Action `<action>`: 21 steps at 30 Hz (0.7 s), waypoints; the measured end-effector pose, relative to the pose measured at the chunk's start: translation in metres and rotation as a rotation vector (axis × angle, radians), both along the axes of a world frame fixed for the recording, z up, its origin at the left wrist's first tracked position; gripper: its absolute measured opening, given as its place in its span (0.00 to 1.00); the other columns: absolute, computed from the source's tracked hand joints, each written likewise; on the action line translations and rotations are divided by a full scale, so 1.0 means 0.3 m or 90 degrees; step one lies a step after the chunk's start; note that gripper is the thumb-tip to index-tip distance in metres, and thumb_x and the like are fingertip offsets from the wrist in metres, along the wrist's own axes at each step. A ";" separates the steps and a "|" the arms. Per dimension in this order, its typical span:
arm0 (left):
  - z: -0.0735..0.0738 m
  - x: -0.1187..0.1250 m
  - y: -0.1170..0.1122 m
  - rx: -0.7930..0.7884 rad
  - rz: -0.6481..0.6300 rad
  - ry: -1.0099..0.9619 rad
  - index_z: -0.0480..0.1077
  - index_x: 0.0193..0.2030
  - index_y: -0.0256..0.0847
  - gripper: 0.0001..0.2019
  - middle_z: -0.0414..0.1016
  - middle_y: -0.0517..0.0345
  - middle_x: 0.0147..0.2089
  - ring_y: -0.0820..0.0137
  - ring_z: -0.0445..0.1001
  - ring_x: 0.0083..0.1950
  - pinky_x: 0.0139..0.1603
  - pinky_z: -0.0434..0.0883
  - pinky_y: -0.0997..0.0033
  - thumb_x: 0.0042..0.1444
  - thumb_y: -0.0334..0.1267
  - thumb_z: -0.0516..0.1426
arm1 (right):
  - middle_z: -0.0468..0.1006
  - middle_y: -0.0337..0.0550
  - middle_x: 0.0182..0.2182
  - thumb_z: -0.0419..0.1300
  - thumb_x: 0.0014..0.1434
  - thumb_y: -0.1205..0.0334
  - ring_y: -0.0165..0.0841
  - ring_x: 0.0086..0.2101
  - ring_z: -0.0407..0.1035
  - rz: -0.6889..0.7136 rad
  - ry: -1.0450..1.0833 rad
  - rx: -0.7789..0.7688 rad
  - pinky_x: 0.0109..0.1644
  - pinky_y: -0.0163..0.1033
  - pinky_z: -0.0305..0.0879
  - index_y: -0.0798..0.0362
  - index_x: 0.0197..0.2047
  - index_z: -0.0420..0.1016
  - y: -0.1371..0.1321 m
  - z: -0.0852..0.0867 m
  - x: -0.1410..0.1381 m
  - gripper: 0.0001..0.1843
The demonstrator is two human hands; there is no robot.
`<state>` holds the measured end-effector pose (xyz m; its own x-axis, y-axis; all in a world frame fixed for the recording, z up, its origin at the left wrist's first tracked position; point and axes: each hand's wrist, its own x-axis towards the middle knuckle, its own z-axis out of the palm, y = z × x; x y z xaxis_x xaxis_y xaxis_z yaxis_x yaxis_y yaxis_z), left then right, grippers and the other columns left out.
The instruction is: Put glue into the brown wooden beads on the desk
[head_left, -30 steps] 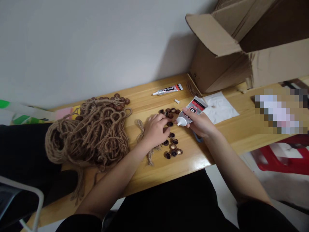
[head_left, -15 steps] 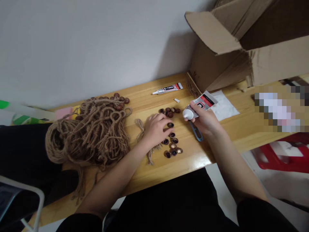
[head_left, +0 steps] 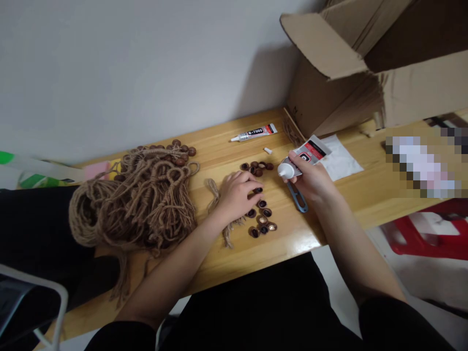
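Note:
Thumb and fingers of my left hand (head_left: pixel 237 196) pinch a nut shell half (head_left: pixel 258 190), hollow side showing. A braided twine piece (head_left: pixel 228 234) lies partly hidden under that hand. In my right hand (head_left: pixel 315 181) is a large glue tube (head_left: pixel 290 168), its white nozzle pointing left toward the shells. A grey-blue tool handle (head_left: pixel 300 201) rests on the table below the right hand. Several open shell halves (head_left: pixel 267 213) lie just below the left fingers, some with pale insides. Another cluster of brown shells (head_left: pixel 259 172) sits beyond the left hand.
A heap of twine cords (head_left: pixel 157 204) covers the table's left side, with brown round nuts (head_left: pixel 180 161) behind it. A small B-7000 tube (head_left: pixel 254 132) and a white cap (head_left: pixel 268 150) lie near the wall. A cardboard box (head_left: pixel 325 97) and a white packet (head_left: pixel 343 158) are at right.

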<state>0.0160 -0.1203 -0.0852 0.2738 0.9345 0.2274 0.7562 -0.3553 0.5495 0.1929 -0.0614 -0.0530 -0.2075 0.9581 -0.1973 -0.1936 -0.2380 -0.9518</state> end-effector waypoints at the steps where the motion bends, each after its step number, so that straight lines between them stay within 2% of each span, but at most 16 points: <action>1: 0.000 0.000 0.000 -0.002 0.001 -0.001 0.76 0.40 0.46 0.07 0.74 0.58 0.40 0.64 0.70 0.46 0.49 0.65 0.59 0.53 0.37 0.62 | 0.59 0.34 0.09 0.69 0.39 0.43 0.25 0.15 0.58 -0.004 0.000 -0.001 0.22 0.34 0.60 0.53 0.15 0.62 0.000 0.001 -0.001 0.26; 6: 0.003 0.003 -0.002 -0.019 0.010 -0.012 0.76 0.41 0.44 0.08 0.75 0.57 0.42 0.62 0.71 0.48 0.50 0.66 0.58 0.53 0.36 0.62 | 0.60 0.33 0.10 0.68 0.40 0.43 0.24 0.15 0.57 -0.047 -0.031 0.019 0.21 0.34 0.57 0.53 0.17 0.62 0.004 -0.010 0.006 0.25; 10: 0.009 0.006 -0.002 -0.023 0.021 -0.015 0.74 0.44 0.43 0.12 0.75 0.56 0.44 0.62 0.71 0.48 0.50 0.66 0.58 0.52 0.33 0.61 | 0.65 0.35 0.13 0.62 0.50 0.45 0.26 0.15 0.58 -0.101 -0.216 0.091 0.20 0.34 0.54 0.52 0.20 0.63 0.001 -0.037 0.022 0.21; 12: 0.013 0.007 -0.002 -0.025 0.025 -0.016 0.72 0.47 0.42 0.14 0.75 0.55 0.45 0.61 0.70 0.49 0.51 0.66 0.58 0.52 0.33 0.60 | 0.66 0.37 0.14 0.58 0.54 0.45 0.27 0.16 0.59 -0.077 -0.336 0.150 0.21 0.35 0.53 0.52 0.21 0.63 -0.003 -0.044 0.026 0.21; 15: 0.019 0.008 -0.001 -0.036 0.026 -0.019 0.69 0.50 0.41 0.18 0.75 0.55 0.43 0.61 0.71 0.49 0.52 0.67 0.57 0.51 0.32 0.61 | 0.67 0.39 0.15 0.52 0.59 0.48 0.28 0.19 0.61 -0.013 -0.482 0.294 0.24 0.35 0.53 0.52 0.19 0.63 -0.008 -0.041 0.021 0.22; 18: 0.021 0.008 0.000 -0.039 0.029 -0.020 0.69 0.51 0.40 0.19 0.75 0.55 0.43 0.60 0.71 0.48 0.51 0.67 0.57 0.50 0.33 0.61 | 0.68 0.41 0.16 0.49 0.60 0.51 0.28 0.19 0.61 0.041 -0.589 0.433 0.26 0.35 0.52 0.53 0.19 0.63 -0.007 -0.037 0.012 0.21; 21: 0.022 0.008 0.001 -0.043 0.031 -0.017 0.69 0.49 0.40 0.17 0.75 0.54 0.43 0.60 0.71 0.48 0.51 0.67 0.57 0.51 0.33 0.60 | 0.71 0.43 0.18 0.46 0.60 0.54 0.29 0.20 0.63 0.077 -0.669 0.519 0.27 0.35 0.52 0.53 0.22 0.65 -0.003 -0.044 0.011 0.20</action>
<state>0.0184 -0.1202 -0.0785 0.2220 0.9600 0.1707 0.7565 -0.2801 0.5910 0.1961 -0.0623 -0.0663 -0.4026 0.8644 0.3014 0.6962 0.5029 -0.5123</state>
